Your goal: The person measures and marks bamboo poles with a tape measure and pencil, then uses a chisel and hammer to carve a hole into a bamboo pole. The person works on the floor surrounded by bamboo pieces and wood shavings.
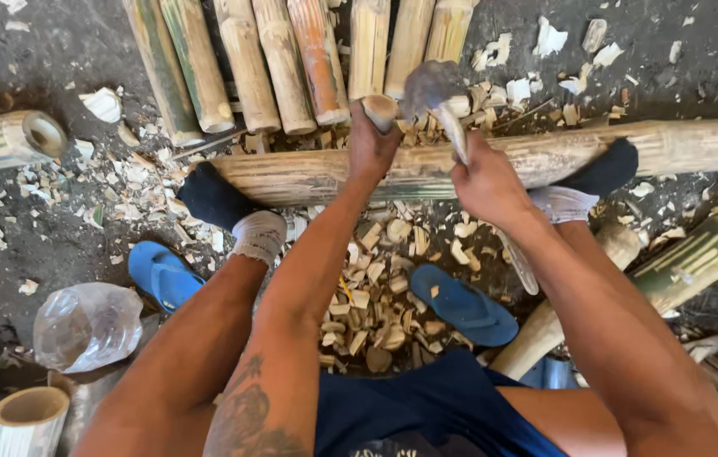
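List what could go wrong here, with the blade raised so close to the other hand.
1. The left hand grips a short bamboo piece right beside the blurred blade in the right hand; a misjudged stroke could hit fingers.
2. Both socked feet brace the long pole; a glancing blade might reach them.
3. Loose chips underfoot could slip.

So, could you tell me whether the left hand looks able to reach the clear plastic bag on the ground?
Probably not as things stand: the left hand is gripping a short bamboo piece, and the plastic bag lies behind the left leg.
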